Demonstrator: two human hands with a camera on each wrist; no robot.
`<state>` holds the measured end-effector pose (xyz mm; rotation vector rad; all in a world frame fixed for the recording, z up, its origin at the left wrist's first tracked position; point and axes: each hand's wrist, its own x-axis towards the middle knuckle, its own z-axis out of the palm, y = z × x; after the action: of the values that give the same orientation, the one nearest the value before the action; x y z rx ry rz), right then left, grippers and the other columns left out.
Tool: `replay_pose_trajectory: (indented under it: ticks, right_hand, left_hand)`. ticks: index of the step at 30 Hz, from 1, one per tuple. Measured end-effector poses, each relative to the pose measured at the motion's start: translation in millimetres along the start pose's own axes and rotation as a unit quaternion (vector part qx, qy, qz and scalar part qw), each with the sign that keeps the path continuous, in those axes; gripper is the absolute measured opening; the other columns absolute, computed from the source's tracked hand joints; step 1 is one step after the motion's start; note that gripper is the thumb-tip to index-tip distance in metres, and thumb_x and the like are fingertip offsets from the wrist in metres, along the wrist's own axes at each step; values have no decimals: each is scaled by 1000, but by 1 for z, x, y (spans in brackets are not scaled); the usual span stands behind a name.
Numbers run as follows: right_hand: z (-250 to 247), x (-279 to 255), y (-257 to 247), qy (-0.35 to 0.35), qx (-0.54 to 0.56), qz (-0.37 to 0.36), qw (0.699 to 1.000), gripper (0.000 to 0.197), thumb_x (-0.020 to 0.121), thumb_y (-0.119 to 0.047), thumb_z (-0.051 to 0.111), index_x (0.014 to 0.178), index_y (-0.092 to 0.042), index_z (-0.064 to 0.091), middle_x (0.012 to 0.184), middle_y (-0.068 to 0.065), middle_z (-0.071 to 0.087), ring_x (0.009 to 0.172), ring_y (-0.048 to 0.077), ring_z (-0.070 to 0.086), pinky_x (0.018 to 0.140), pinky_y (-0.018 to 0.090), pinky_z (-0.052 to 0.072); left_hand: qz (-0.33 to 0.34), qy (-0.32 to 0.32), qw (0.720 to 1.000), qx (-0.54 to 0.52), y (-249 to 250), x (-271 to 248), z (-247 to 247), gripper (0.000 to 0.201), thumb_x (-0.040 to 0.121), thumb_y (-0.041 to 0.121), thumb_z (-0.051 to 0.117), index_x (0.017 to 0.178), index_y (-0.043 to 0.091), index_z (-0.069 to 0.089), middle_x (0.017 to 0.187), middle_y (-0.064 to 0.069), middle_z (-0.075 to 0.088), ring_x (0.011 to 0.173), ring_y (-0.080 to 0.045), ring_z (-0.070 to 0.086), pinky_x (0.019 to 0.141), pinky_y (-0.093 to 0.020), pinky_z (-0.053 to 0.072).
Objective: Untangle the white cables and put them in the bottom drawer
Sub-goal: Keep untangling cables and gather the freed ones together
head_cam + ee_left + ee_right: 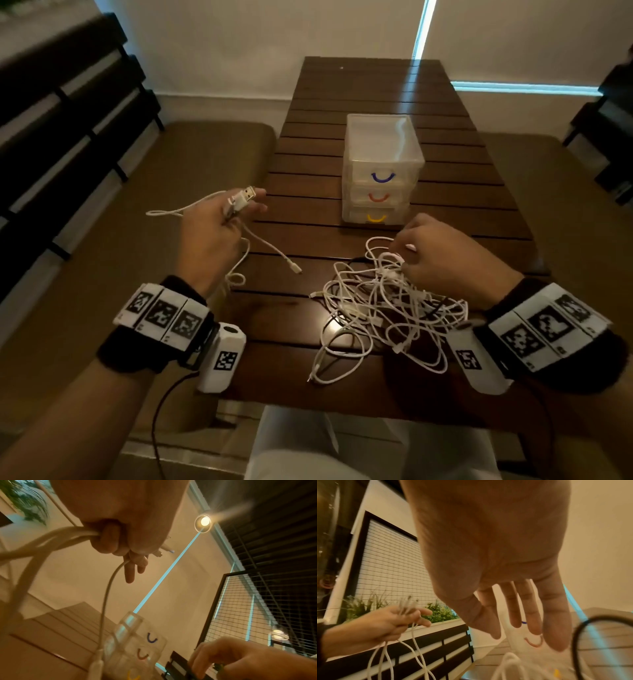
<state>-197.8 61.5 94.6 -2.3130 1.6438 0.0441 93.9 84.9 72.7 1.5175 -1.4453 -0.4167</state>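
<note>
My left hand (pixel 219 229) is raised over the table's left edge and grips a few white cables (pixel 191 207) by their plug ends, a USB plug (pixel 246 198) sticking out past the fingers. The strands hang from the left hand (pixel 106 540) (pixel 385 620), and one loose end lies on the table. The tangle of white cables (pixel 383 308) sits at the near right. My right hand (pixel 442 253) hovers at its top edge with its fingers (pixel 530 608) straight and nothing in them. The clear drawer unit (pixel 380 144) stands behind, its yellow-handled bottom drawer (pixel 376 214) closed.
A black cable (pixel 330 320) (pixel 575 639) runs through the white tangle. The brown slatted table (pixel 342 96) stretches away past the drawers. Cushioned benches (pixel 205 147) flank it on both sides, and a black-and-white slatted planter (pixel 68 120) runs along the left.
</note>
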Motion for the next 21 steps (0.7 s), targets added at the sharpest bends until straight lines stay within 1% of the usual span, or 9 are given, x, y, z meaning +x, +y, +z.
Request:
replay_pose_trajectory:
  ticks: [2,4,7,9,11,14,16,18,21]
  right_hand:
    - [-5,2,-14,19,-7,-21,1000,29,91,-25,58,120,-27,65,125,0,49,108,21,56,91,35,50]
    - [-4,6,-28,19,-4,-43,999,27,93,-26,57,118,-27,66,121,-1,51,107,20,56,91,34,49]
    - [5,13,-49,11,0,-83,996,24,94,-28,57,117,-27,67,119,-2,52,104,16,56,91,32,49]
    - [12,18,-62,0,4,-108,994,25,95,-30,57,117,-27,67,120,-2,52,104,15,56,93,32,48]
    - [17,21,-76,-14,8,-131,991,24,95,-30,55,116,-27,67,118,-2,52,102,15,56,92,33,49]
    - [25,25,-94,-34,-6,-165,986,24,95,-30,55,116,-29,66,117,-4,50,103,14,56,89,31,48]
    - [30,26,-104,-43,-10,-181,982,24,94,-31,56,116,-31,65,117,-5,50,105,15,55,88,30,48]
    - [33,27,-112,-49,-9,-194,980,23,94,-32,56,116,-31,65,116,-5,51,105,15,55,89,32,48]
    - [34,26,-121,-49,-8,-208,977,23,96,-33,54,116,-30,65,112,-6,51,101,15,55,87,32,48]
  left_hand:
    - [-33,-18,997,63,-15,3,-13,33,99,24,54,129,33,60,107,3,72,99,-4,60,87,-23,46]
    - [-64,-29,987,145,-30,5,-30,42,101,28,48,142,37,45,111,-1,69,97,-8,56,84,-27,43]
    - [-114,-15,957,267,-51,7,-61,46,103,29,41,147,41,34,111,-13,66,88,-22,58,86,-43,50]
    - [-139,2,940,311,-62,6,-83,46,103,27,40,146,43,35,106,-16,66,87,-31,61,85,-47,53]
    - [-147,2,935,324,-66,3,-99,44,101,20,43,141,38,46,97,-13,68,85,-28,62,79,-41,53]
    - [-140,-62,936,317,-66,-6,-106,43,95,9,46,129,33,58,88,-4,73,84,-21,64,73,-35,52]
    - [-115,-96,939,308,-65,-11,-103,43,94,6,44,122,35,61,82,4,72,74,-11,62,63,-27,45]
    - [-94,-98,958,253,-60,-15,-99,35,99,11,43,117,34,62,73,7,70,64,-3,57,58,-22,38]
    - [-89,-92,983,132,-49,-15,-92,28,104,31,38,114,31,64,68,4,64,63,-7,59,64,-24,42]
